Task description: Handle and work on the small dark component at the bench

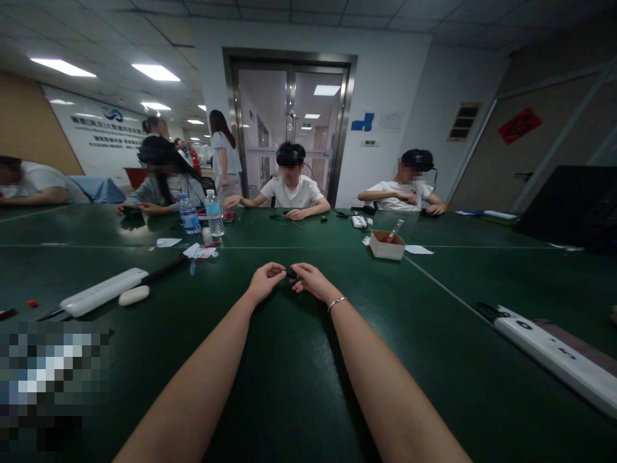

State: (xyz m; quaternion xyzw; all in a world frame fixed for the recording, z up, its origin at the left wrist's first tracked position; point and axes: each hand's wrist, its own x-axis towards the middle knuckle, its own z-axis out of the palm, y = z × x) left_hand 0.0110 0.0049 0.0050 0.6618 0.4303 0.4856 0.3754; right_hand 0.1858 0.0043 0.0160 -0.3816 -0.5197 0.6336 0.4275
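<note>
Both my forearms stretch forward over a dark green table (pixel 289 386). My left hand (pixel 265 280) and my right hand (pixel 311 280) meet in the middle, fingers curled. Between their fingertips sits a small black object (pixel 291 273), too small to name; both hands pinch it. A thin silver bracelet (pixel 337 302) circles my right wrist.
A white power strip (pixel 103 291) and a white oval piece (pixel 134 295) lie at the left. Another white strip (pixel 554 357) lies at the right. Two water bottles (pixel 202 215) and a small cardboard box (pixel 387 244) stand farther off. Several people sit across the table.
</note>
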